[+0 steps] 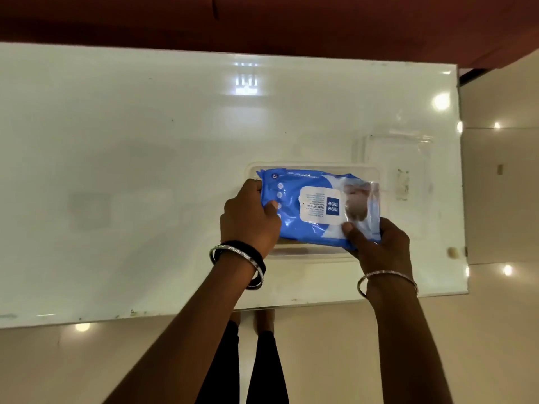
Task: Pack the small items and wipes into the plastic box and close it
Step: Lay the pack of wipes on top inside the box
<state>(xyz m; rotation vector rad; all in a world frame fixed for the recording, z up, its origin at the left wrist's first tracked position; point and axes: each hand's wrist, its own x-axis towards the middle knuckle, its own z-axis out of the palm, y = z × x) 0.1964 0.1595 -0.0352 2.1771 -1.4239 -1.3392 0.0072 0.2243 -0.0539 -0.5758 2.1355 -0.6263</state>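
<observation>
Both forearms reach up from six o'clock, each with bangles at the wrist, toward the middle of the view. Beneath them the white glossy desk (145,170) fills most of the picture, its near edge running across at about seven to four o'clock, with pale floor tiles (379,360) below and to the right of it.

At the centre, slightly toward four o'clock, a clear plastic box (315,256) sits on the desk with its rim showing on all sides of what is held over it. Its clear lid (396,153) lies flat on the desk at two o'clock from the box, just beside its far right corner.

A blue wipes pack (306,208) is held flat over the open box, its white label facing up. Whether it touches the box cannot be told. The left hand (250,220) has its grip closed on the pack's nine o'clock end, fingers curled over the edge. The right hand (379,243) has its grip closed on the four o'clock corner, thumb on top.

A small pale object (452,252) sits at the desk's right edge, at three o'clock from the box.
</observation>
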